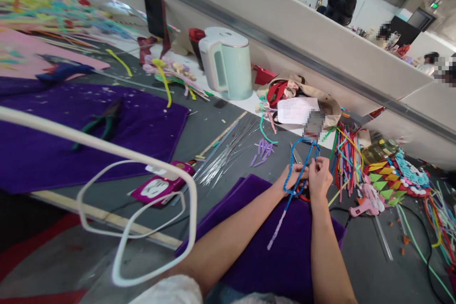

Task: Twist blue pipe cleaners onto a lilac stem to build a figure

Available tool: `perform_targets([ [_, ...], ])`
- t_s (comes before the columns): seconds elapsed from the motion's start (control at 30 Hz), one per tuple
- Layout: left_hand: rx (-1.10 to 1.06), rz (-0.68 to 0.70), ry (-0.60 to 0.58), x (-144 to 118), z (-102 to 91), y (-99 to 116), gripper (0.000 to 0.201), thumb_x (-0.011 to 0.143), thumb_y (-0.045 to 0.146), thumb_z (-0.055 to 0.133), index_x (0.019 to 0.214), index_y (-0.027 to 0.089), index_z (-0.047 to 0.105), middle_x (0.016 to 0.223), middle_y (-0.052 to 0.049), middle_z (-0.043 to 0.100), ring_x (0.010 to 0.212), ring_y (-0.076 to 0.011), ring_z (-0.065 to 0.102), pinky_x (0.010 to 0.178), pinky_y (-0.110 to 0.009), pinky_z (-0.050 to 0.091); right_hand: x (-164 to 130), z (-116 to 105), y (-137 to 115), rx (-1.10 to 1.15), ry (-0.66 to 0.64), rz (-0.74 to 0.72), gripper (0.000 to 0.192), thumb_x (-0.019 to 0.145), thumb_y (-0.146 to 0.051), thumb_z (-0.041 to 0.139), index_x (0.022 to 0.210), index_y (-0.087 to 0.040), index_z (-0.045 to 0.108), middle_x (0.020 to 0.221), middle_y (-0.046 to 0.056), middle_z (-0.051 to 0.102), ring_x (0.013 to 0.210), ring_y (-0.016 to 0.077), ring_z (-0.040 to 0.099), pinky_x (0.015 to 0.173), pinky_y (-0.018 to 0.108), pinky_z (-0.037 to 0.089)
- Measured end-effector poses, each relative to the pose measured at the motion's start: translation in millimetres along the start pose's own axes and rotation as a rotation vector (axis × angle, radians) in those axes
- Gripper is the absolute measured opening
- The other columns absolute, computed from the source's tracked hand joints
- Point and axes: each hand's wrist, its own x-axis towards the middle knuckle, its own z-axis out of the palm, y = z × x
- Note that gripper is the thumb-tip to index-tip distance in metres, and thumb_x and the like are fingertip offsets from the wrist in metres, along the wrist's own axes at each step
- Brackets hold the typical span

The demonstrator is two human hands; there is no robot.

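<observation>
Head view: right of centre in the frame, both sets of fingers are pinched shut on a blue pipe cleaner. The left hand grips the lower side of its loop and the right hand nips the top. So far, it seems, the fuzzy wire is bent into a long loop with a twisted stem; its pale lilac tail hangs straight and unworked over a purple cloth on the grey bench. Just right lie a bundle of bright stems and a pink glue gun. Thin metal wires fan out left of centre, and a smooth mint kettle stands above them
</observation>
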Motion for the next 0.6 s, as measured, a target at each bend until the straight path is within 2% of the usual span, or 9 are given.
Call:
perform_targets([
  [0.13,0.034,0.038,0.028,-1.3,1.9,1.7,0.040,0.056,0.034,0.080,0.083,0.007,0.068,0.052,-0.001,0.059,0.039,-0.0091,0.051,0.042,-0.022,0.045,-0.6,1.8,0.0,-0.017,-0.042,-0.046,0.033,0.080,-0.035,0.053,0.110,-0.021,0.056,0.078,0.003,0.068,0.068,0.0166,0.062,0.059,0.023,0.037],
  [0.3,0.065,0.047,0.025,-1.8,2.6,2.8,0.039,0.057,0.035,0.078,0.084,0.007,0.069,0.052,-0.002,0.059,0.038,-0.0101,0.051,0.041,-0.022,0.043,-1.4,3.9,3.8,-0.016,-0.074,-0.059,0.031,0.084,-0.033,0.047,0.109,-0.019,0.058,0.084,0.006,0.069,0.074,0.0170,0.064,0.063,0.024,0.041],
  [0.47,0.087,0.083,0.053,-1.2,3.2,0.7,0.036,0.060,0.034,0.076,0.085,0.009,0.069,0.050,-0.001,0.058,0.041,-0.0115,0.054,0.041,-0.020,0.041,-1.4,6.2,8.5,0.084,-0.108,-0.101,0.034,0.083,-0.034,0.047,0.111,-0.018,0.060,0.099,0.010,0.069,0.086,0.0191,0.064,0.078,0.029,0.045],
  [0.6,0.091,0.118,0.062,-0.5,2.8,-0.3,0.034,0.061,0.033,0.075,0.083,0.008,0.069,0.048,0.001,0.056,0.037,-0.0090,0.048,0.040,-0.020,0.039,0.3,6.4,7.1,0.224,-0.155,-0.084,0.039,0.083,-0.034,0.048,0.116,-0.017,0.060,0.107,0.012,0.066,0.096,0.0209,0.062,0.087,0.033,0.044],
])
